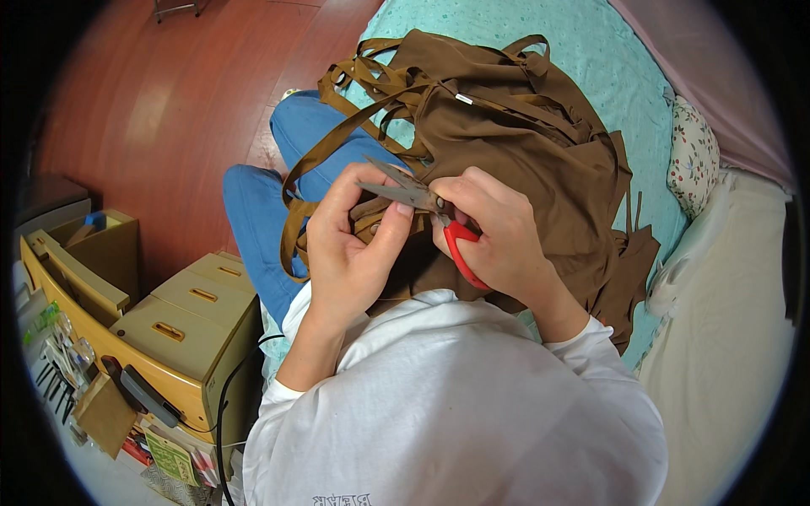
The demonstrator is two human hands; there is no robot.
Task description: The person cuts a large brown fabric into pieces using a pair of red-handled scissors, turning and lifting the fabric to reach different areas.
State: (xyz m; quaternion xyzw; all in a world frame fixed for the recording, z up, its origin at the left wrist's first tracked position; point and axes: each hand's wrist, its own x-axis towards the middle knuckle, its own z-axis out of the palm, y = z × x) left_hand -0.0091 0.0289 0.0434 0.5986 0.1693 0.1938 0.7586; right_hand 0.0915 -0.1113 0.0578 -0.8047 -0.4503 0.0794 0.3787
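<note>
My right hand (490, 231) grips a pair of scissors with red handles (465, 253), its blades apart and pointing to the upper left. My left hand (357, 240) pinches at the lower blade, thumb on the metal near the pivot, and the brown strap with a metal snap lies at its fingers. Whether it also holds cloth between thumb and finger is hard to tell. Under and beyond both hands spreads a brown fabric bag (506, 145) with several straps (335, 136) and a small white tag (464, 98), lying over my lap.
Blue trousers (253, 221) cover my bent legs on a turquoise bedsheet (607, 57). A patterned pillow (693, 152) and a white furry thing (667, 288) are at the right. Beige drawers (183, 310), a black cable (221, 411) and small items stand at the left, beside reddish wooden flooring (171, 126).
</note>
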